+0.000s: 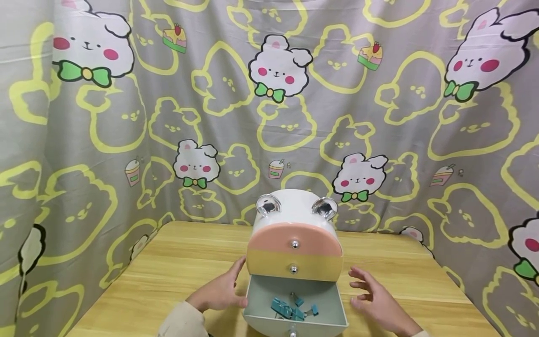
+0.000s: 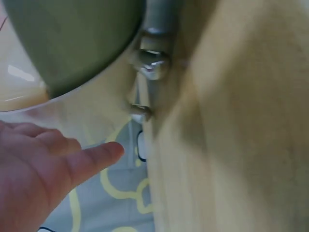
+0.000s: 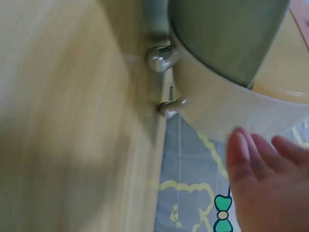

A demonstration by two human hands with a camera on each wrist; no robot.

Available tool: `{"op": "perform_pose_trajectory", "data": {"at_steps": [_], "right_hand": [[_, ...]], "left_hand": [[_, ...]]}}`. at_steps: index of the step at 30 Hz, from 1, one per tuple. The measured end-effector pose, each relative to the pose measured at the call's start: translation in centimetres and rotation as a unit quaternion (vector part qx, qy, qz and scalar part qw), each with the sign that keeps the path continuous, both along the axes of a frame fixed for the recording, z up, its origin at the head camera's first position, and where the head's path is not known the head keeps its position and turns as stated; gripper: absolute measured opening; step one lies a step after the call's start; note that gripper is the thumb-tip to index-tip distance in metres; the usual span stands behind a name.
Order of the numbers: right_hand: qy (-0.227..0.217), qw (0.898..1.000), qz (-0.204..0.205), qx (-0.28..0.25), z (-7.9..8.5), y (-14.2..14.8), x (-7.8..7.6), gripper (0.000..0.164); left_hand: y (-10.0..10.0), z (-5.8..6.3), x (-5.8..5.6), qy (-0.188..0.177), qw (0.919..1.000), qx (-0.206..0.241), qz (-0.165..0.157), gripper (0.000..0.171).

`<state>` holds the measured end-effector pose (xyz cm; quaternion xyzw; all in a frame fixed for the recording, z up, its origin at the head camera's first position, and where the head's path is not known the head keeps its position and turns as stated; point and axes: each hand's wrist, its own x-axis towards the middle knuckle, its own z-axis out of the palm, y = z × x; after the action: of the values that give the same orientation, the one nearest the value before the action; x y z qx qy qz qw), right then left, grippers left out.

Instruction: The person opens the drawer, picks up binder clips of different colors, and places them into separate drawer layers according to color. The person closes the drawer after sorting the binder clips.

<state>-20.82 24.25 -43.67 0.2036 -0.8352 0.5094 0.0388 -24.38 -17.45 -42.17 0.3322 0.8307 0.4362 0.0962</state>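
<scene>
A small frog-like drawer box (image 1: pixel 296 206) in white stands on the table, with a pink drawer (image 1: pixel 269 239) above a yellow drawer (image 1: pixel 269 264), both pushed in. Its bottom grey-green drawer (image 1: pixel 257 299) is pulled out and holds several teal binder clips (image 1: pixel 287 310). My left hand (image 1: pixel 223 288) is at the box's left side, fingers extended, thumb near the drawer's edge; whether it touches is unclear. On the other side my right hand (image 1: pixel 379 302) hovers apart from the box, its fingers loosely bent and holding nothing. Both wrist views show the box's silver feet (image 2: pixel 153 64).
The wooden table (image 1: pixel 181 262) stretches out on both sides of the box. Behind it and at the sides hangs a grey curtain (image 1: pixel 236 140) printed with rabbit heads and yellow outlines. Two shiny silver eyes (image 1: pixel 268 206) stick out on top of the box.
</scene>
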Motion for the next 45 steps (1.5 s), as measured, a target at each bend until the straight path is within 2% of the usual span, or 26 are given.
{"op": "perform_pose_trajectory", "data": {"at_steps": [3,5,6,9,13,15,18,23,27,35,41,45], "right_hand": [[-0.046,0.994,0.095,0.035,-0.6,0.4,-0.3,0.092],[-0.067,0.987,0.135,0.047,-1.0,0.4,-0.5,0.104],[-0.064,0.986,0.147,0.054,-1.1,0.2,-0.6,0.109],[-0.041,0.984,0.162,0.061,-1.4,-0.3,-0.8,0.119],[-0.002,0.983,0.171,0.06,-1.6,-0.7,-0.9,0.124],[0.005,0.983,0.178,0.052,-1.6,-0.8,-0.9,0.125],[-0.014,0.982,0.185,0.038,-1.5,-0.8,-0.9,0.125],[-0.069,0.985,0.152,0.031,-1.1,-1.1,-0.8,0.129],[-0.065,0.991,0.109,0.033,-0.7,-1.5,-0.5,0.123],[0.017,0.999,0.029,0.035,-1.0,-2.4,-0.8,0.089],[0.038,0.998,-0.02,0.034,-1.1,-3.0,-1.1,0.075],[0.058,0.996,-0.062,0.031,-1.2,-3.5,-1.4,0.064]], "left_hand": [[-0.2,-0.7,0.1,0.002,0.9996,-0.006,-0.026,0.132],[-0.2,-1.0,0.1,-0.001,0.9994,-0.004,-0.034,0.133],[-0.2,-1.1,0.1,-0.003,0.9993,-0.003,-0.037,0.134],[-0.1,-1.3,0.0,0.002,0.999,0.001,-0.046,0.136],[0.0,-1.3,0.0,0.002,0.9982,-0.003,-0.059,0.139],[0.1,-1.2,0.0,-0.003,0.998,-0.006,-0.063,0.14],[0.1,-1.2,0.0,-0.011,0.9982,-0.006,-0.058,0.14],[0.2,-1.1,0.1,-0.039,0.9983,0.022,-0.038,0.131],[0.4,-1.0,0.2,-0.048,0.9974,0.05,-0.019,0.12],[1.2,-1.0,0.3,0.006,0.9974,0.066,0.03,0.087],[1.6,-1.1,0.3,0.033,0.9944,0.063,0.078,0.068],[2.0,-1.3,0.1,0.076,0.9899,0.062,0.103,0.054]]}}
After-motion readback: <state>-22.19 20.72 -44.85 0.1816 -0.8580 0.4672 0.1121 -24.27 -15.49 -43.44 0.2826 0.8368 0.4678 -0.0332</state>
